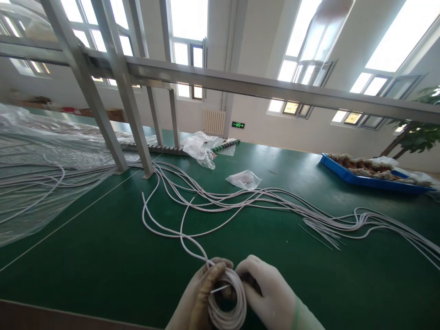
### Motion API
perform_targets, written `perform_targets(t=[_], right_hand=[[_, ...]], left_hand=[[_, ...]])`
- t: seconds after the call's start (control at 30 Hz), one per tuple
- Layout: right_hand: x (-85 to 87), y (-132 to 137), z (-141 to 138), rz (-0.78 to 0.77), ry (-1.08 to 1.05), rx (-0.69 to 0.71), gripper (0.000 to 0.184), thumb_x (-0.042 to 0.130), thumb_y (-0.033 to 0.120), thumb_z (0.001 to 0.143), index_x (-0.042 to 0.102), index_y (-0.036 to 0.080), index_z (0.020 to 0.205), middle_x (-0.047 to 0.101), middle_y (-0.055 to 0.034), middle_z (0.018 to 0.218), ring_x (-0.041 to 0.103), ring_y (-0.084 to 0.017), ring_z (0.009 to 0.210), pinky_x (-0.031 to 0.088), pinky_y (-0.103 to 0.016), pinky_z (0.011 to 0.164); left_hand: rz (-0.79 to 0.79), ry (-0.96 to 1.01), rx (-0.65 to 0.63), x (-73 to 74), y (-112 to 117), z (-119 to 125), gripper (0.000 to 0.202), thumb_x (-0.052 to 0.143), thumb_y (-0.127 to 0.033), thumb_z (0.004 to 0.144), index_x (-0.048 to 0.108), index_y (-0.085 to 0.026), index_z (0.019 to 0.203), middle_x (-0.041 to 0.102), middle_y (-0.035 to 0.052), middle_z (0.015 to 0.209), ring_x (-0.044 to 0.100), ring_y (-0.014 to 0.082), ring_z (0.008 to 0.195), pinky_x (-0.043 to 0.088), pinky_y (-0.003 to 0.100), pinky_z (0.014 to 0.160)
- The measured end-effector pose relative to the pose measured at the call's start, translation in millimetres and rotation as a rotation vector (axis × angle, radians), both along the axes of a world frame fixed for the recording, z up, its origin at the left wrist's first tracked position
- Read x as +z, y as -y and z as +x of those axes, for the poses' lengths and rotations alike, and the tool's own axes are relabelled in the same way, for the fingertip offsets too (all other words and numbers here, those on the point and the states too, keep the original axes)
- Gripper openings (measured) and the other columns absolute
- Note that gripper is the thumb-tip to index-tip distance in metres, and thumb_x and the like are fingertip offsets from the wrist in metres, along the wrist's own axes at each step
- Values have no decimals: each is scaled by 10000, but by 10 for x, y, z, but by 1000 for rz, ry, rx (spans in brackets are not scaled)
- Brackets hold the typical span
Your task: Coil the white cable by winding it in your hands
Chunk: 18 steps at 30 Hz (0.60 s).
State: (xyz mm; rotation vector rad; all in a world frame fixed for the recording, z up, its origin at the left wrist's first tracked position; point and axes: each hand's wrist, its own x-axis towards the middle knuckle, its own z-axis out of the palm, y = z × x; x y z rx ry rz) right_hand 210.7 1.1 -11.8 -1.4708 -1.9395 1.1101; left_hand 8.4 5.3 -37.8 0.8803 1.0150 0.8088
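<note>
My left hand (201, 293) and my right hand (271, 293), both in whitish gloves, hold a small round coil of white cable (228, 300) between them near the front edge of the green table (103, 256). The left fingers pinch the coil's left side, where a thin white tie crosses it. The right hand grips the coil's right side. From the coil a loose length of the same cable (165, 231) runs away across the table toward a long bundle of white cables (261, 201).
A grey metal frame (134, 119) stands on the table at the back left. Clear plastic sheeting (30, 183) covers cables at left. Small plastic bags (244, 178) lie mid-table. A blue tray (347, 176) with parts sits at the far right, a plant (419, 133) behind it.
</note>
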Motion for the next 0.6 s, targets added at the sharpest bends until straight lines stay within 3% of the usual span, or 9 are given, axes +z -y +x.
perform_targets(t=[0.13, 0.27, 0.4, 0.5, 0.6], right_hand=[[49, 75, -5, -59, -111, 8, 336, 546, 198, 920, 658, 224, 1235, 698, -51, 1059, 676, -251, 934, 571, -406, 870], [6, 164, -111, -99, -59, -148, 598, 688, 308, 836, 573, 285, 1422, 664, -60, 1289, 630, -333, 1189, 530, -517, 1057], [-80, 144, -250, -90, 12, -189, 696, 781, 326, 755, 566, 284, 1415, 655, -75, 1314, 642, -357, 1188, 565, -526, 1037], [-145, 115, -290, -55, 43, -187, 571, 713, 414, 852, 588, 258, 1387, 668, -92, 1265, 669, -331, 1097, 592, -485, 984], [-224, 99, -251, 72, 95, -152, 478, 494, 488, 1010, 599, 250, 1411, 660, -127, 1298, 670, -321, 1080, 590, -467, 956]], left_hand=[[8, 19, 105, -163, -44, 40, 192, 629, -343, 900, 754, -266, 1024, 765, 79, 1059, 688, 316, 1070, 554, 386, 942], [-170, 191, 67, -299, -82, 40, 141, 756, -270, 767, 721, -268, 904, 760, 61, 966, 707, 313, 997, 578, 407, 920], [-116, 204, 84, -88, -37, 37, 149, 807, -331, 769, 686, -286, 844, 749, 47, 940, 708, 293, 961, 577, 391, 914], [-102, 177, 67, 67, -6, 63, 210, 777, -462, 837, 706, -270, 881, 742, 47, 878, 702, 268, 926, 565, 356, 892], [-147, 327, 17, 22, -38, 115, 329, 790, -528, 830, 730, -235, 969, 720, 27, 802, 681, 220, 781, 550, 330, 797]])
